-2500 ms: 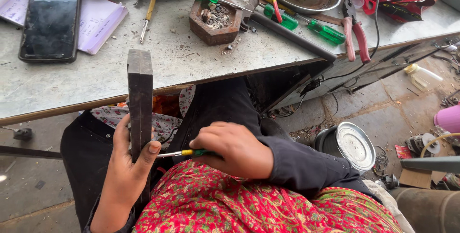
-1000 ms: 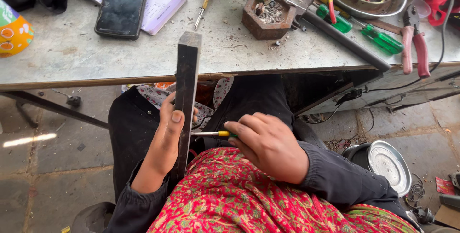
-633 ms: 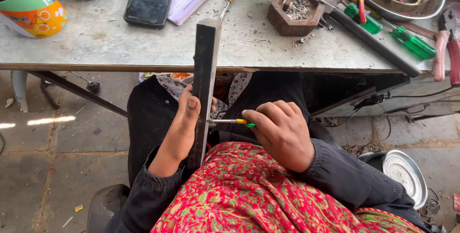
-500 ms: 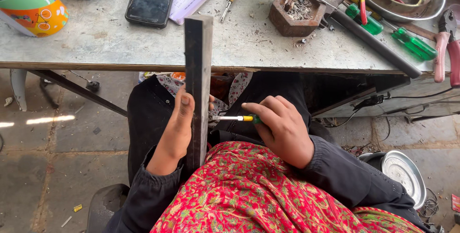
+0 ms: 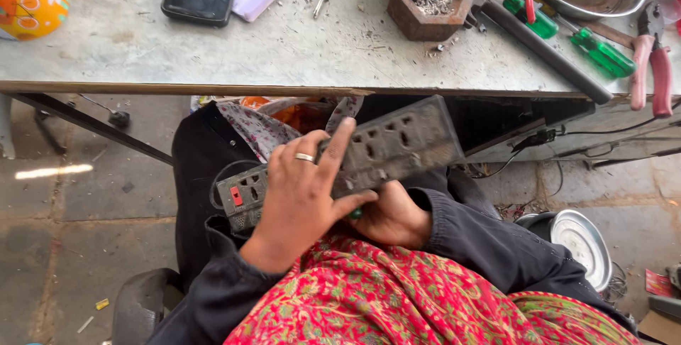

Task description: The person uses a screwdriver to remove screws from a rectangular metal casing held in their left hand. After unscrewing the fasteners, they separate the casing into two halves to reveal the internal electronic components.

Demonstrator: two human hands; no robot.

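below the tabletop (image 5: 213,54) edge, a dark power strip (image 5: 369,150) is steadied socket-face up by the left hand (image 5: 301,199), fingers (image 5: 337,150) spread across it; the right hand (image 5: 390,217) is curled beneath, its grip hidden.

Single view only: head-worn camera, looked steeply down over wearer's own chest and lap. Close range; left hand (image 5: 301,199) and right hand (image 5: 390,218) sat mid-frame, near lens, around power strip (image 5: 355,157). Workbench (image 5: 213,54) edge crossed upper third of frame, its top seen from above. Floor (image 5: 71,231) showed lower left, farther off. No second view, so no shared part.
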